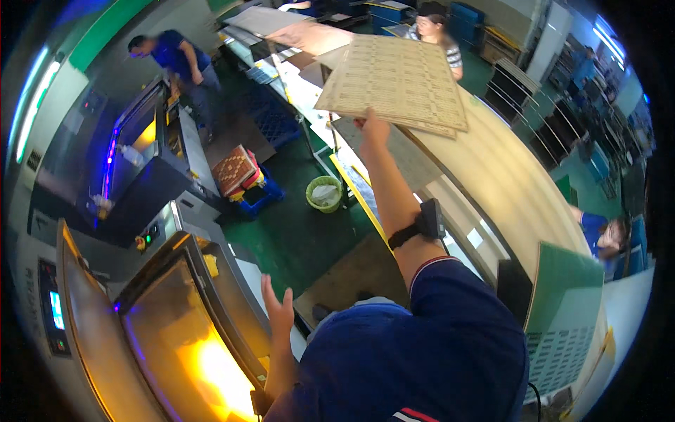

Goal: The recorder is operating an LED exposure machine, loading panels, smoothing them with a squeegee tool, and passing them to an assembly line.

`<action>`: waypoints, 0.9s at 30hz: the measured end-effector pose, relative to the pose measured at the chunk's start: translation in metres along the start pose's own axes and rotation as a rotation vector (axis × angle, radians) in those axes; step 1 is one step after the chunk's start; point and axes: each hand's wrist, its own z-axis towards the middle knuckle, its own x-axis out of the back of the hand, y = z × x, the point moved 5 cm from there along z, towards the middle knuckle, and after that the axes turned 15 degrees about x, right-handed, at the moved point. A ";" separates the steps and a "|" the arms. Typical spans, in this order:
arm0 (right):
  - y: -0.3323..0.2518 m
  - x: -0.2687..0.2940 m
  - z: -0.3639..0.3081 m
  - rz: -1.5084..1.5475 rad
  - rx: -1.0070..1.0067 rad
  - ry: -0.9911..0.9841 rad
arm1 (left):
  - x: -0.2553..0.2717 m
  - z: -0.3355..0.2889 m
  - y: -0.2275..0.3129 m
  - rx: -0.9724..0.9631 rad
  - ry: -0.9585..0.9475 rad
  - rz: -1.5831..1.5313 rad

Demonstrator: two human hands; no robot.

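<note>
My right arm reaches far forward over the long bench. Its hand (374, 132) is closed at the near edge of a tan panel (397, 77) covered in rows of small printed patterns. Beneath that panel lies at least one more sheet, its edge showing at the lower right. My left hand (279, 309) is raised with thumb and fingers apart, holding nothing. Close to its left is a machine's framed glass bed (190, 337), glowing bright yellow, with a hinged lid (95, 330) standing up beside it.
A green perforated board (566, 316) leans at the right. On the floor are a green basket (324, 194) and a blue crate (260, 193) bearing a checkered stack. One co-worker (179, 60) bends over another machine; another person (432, 32) stands beyond the bench (513, 162).
</note>
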 end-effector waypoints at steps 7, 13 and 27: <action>-0.063 0.059 -0.164 -0.083 -0.229 -0.287 | -0.018 0.104 0.138 0.347 -0.730 -0.939; -0.092 0.080 -0.259 -0.099 -0.273 -0.775 | -0.017 0.148 0.128 0.356 -0.665 -0.919; 0.012 0.053 -0.403 0.026 -0.941 -1.272 | 0.134 -0.087 -0.070 0.424 0.784 -0.894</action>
